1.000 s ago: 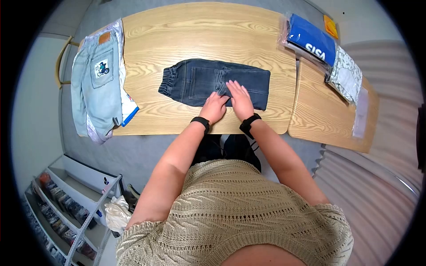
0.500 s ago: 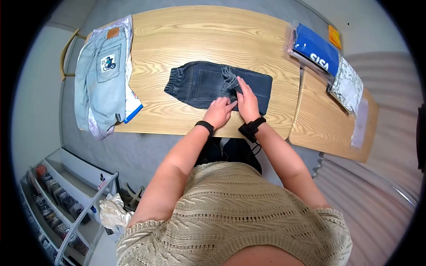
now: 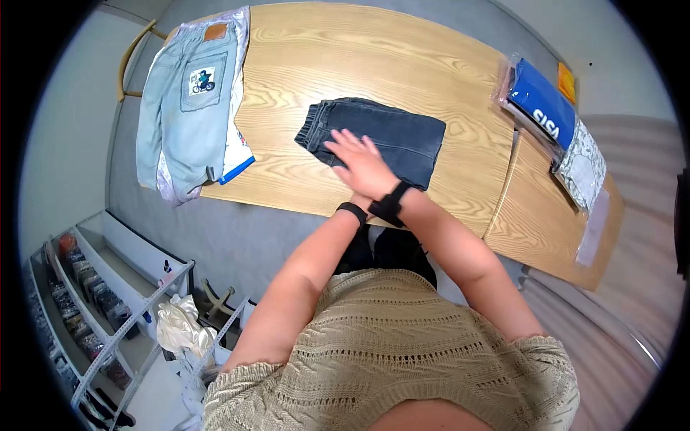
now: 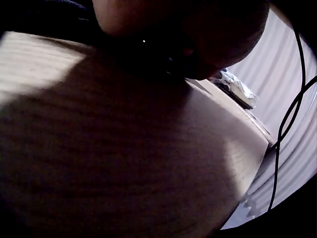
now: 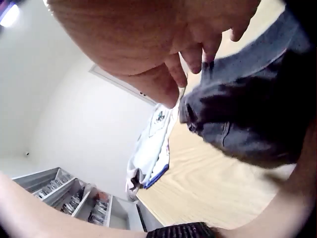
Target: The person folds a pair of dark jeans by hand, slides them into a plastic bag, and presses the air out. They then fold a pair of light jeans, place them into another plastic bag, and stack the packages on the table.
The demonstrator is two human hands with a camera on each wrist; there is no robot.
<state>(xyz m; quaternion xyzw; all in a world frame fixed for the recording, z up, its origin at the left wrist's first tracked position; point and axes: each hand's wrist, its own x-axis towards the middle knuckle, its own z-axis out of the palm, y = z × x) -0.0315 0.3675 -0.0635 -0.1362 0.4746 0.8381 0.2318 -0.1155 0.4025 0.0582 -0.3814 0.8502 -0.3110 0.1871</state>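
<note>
Folded dark denim jeans [image 3: 402, 136] lie in the middle of the wooden table [image 3: 345, 50]. My right hand [image 3: 356, 161] rests flat on them with its fingers spread, reaching left toward the elastic waistband [image 3: 307, 129]. In the right wrist view the fingers [image 5: 198, 54] touch the dark denim [image 5: 247, 114]. My left wrist [image 3: 351, 211] sits at the near table edge, and the right forearm crosses over it and hides that hand. The left wrist view is dark and shows only shaded table top [image 4: 124, 148].
Light blue jeans [image 3: 190, 108] lie on a stack of clothes at the table's left end, by a chair back [image 3: 133, 57]. A blue packet [image 3: 540, 108] and a patterned packaged garment [image 3: 586, 169] sit at the right, on a second table [image 3: 546, 215]. Shelving [image 3: 108, 337] stands lower left.
The hands lay side by side at the jeans' near edge. My right hand has since slid left across the denim and now crosses over the left wrist, hiding the left hand.
</note>
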